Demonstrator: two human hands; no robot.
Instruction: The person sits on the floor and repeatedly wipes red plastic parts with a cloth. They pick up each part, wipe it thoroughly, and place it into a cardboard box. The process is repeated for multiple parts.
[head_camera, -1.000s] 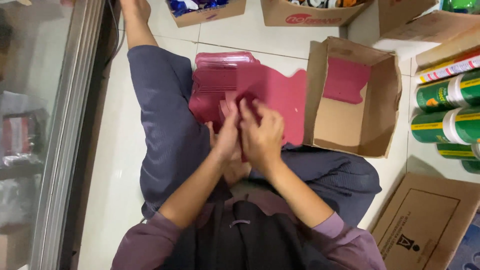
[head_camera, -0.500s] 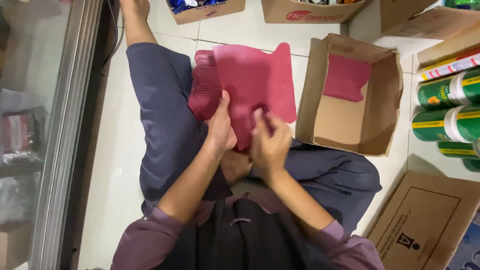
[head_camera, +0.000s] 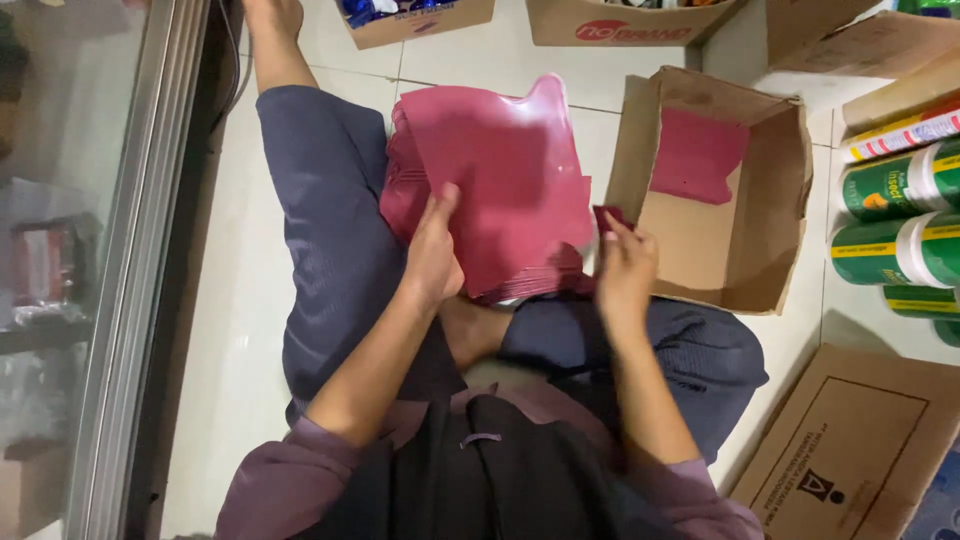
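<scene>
I sit on the floor with a stack of glossy maroon plastic bags (head_camera: 500, 170) spread in front of my legs. My left hand (head_camera: 436, 250) presses flat on the stack's near left part, fingers on the top bag. My right hand (head_camera: 622, 268) is off the stack's right edge and pinches a small folded maroon piece (head_camera: 610, 216) between thumb and fingers. Just right of that hand stands an open cardboard box (head_camera: 765, 235) with one maroon bag (head_camera: 697, 155) lying inside it.
Green cans (head_camera: 900, 215) lie stacked at the right. A flat cardboard box (head_camera: 850, 450) lies at the lower right, more boxes (head_camera: 620, 20) line the top. A glass door with a metal frame (head_camera: 140, 270) runs along the left. White floor tiles (head_camera: 235, 330) lie around my legs.
My hands were together over the stack's near edge; they have come apart. The right hand moved right toward the box with a small maroon piece, the left stayed on the stack.
</scene>
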